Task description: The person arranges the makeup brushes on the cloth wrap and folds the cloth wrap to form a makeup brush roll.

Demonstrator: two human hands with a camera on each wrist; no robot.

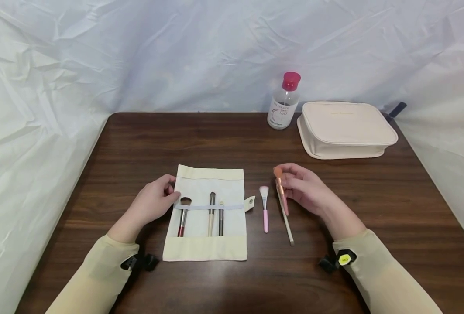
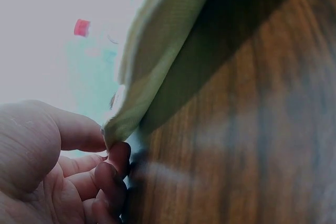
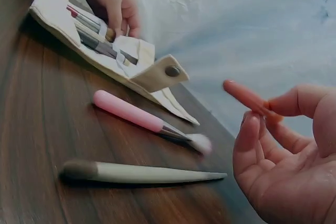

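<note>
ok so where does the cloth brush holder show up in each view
Head: the cloth brush holder lies just left of centre, in the lower half.
Left wrist: top middle, its edge slanting down to the left.
Right wrist: upper left, reaching toward the middle.
Shared landmark: the left hand, at the holder's edge.

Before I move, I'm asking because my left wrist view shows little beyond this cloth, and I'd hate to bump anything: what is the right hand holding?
Observer: The right hand pinches an orange brush.
Operator: Does the cloth hold anything?
Observer: Yes, three slim tools sit under its strap.
Operator: And what lies loose on the table between the cloth and the right hand?
Observer: Two more brushes: one with a pink handle, one with a pale handle that the orange brush partly overlaps in the head view.
</note>
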